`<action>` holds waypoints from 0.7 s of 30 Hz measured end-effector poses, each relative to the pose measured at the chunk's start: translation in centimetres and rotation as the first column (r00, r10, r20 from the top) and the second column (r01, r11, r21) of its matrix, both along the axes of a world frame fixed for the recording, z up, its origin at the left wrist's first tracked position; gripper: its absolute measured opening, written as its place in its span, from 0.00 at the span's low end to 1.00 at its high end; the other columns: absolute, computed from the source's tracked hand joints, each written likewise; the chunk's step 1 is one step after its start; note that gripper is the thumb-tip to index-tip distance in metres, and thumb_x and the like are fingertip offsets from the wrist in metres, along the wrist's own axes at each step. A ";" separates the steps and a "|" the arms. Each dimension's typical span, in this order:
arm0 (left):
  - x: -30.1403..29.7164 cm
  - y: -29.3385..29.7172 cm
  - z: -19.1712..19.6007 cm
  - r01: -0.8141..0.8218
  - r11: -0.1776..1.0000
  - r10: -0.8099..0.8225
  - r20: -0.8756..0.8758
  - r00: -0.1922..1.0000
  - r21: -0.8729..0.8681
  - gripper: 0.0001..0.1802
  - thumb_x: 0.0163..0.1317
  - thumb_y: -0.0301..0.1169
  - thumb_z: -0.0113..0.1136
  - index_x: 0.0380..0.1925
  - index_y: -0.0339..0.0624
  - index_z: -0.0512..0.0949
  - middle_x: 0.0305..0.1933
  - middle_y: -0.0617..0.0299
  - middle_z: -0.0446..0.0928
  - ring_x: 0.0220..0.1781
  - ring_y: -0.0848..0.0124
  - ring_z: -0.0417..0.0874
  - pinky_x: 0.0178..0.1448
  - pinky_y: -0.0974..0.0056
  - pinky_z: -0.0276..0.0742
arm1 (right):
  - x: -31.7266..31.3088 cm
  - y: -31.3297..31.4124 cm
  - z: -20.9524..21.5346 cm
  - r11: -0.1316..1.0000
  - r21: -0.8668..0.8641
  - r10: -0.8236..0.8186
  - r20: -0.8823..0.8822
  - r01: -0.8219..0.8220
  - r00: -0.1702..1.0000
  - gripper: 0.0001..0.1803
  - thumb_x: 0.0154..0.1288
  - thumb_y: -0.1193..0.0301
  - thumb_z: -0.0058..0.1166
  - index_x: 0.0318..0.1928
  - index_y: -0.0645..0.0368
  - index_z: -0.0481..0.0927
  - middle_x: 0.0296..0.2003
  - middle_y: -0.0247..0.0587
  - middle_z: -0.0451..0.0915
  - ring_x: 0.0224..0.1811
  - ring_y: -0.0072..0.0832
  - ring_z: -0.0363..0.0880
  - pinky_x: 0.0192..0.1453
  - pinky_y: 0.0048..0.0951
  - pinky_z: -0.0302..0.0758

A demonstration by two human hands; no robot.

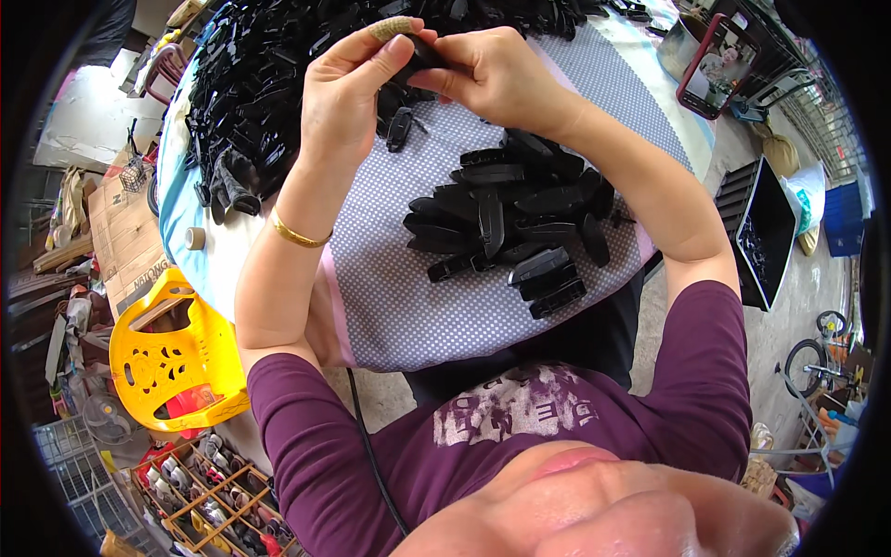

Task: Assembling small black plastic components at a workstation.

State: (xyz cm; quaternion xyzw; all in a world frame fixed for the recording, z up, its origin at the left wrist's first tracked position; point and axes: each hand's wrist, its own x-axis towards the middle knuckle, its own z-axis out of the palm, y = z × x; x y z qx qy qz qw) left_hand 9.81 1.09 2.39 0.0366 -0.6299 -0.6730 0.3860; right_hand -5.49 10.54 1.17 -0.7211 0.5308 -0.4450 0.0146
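Over the far part of the table, my left hand [342, 88] and my right hand [506, 79] meet on a small black plastic piece [425, 56]. Both hands pinch it between thumb and fingers, which cover much of it. A tan wrap [394, 28] covers one finger of the left hand. Nearer to me lies a small pile of long black plastic pieces [490, 218] on the grey dotted cloth [390, 306]. A single black piece [399, 128] rests just below the hands. Behind them spreads a large heap of similar black pieces [264, 84].
A dark glove [237, 181] and a tape roll [195, 239] lie at the table's left. Beside it stands a yellow plastic chair [172, 357]. At the far right are a phone [715, 70] and a metal pot [682, 48]; a black crate [766, 232] sits lower right.
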 end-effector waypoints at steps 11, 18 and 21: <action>-0.6 2.9 -1.0 -0.155 0.668 0.298 0.070 0.952 -0.727 0.35 0.53 0.22 0.67 0.63 0.42 0.66 0.44 0.58 0.83 0.39 0.79 0.81 0.49 0.71 0.77 | -14.4 -4.3 -5.1 0.917 -0.057 -0.399 -0.185 0.396 0.898 0.20 0.51 0.74 0.55 0.47 0.66 0.78 0.40 0.47 0.82 0.38 0.40 0.80 0.46 0.34 0.77; 0.9 5.5 0.3 0.168 0.623 0.133 0.315 0.940 -0.764 0.25 0.45 0.32 0.72 0.47 0.44 0.79 0.41 0.63 0.82 0.38 0.70 0.79 0.41 0.65 0.77 | -13.0 -4.8 -5.5 0.851 -0.196 -0.520 -0.436 0.487 0.734 0.15 0.51 0.71 0.54 0.40 0.62 0.79 0.38 0.48 0.78 0.46 0.46 0.73 0.52 0.40 0.71; 1.8 3.9 -0.1 0.140 0.755 0.159 0.386 0.909 -0.640 0.17 0.53 0.34 0.68 0.44 0.43 0.81 0.36 0.62 0.82 0.33 0.73 0.79 0.36 0.68 0.75 | -12.5 -4.0 -4.6 0.865 -0.130 -0.497 -0.368 0.485 0.786 0.13 0.52 0.70 0.54 0.39 0.61 0.79 0.36 0.48 0.78 0.45 0.45 0.74 0.50 0.41 0.72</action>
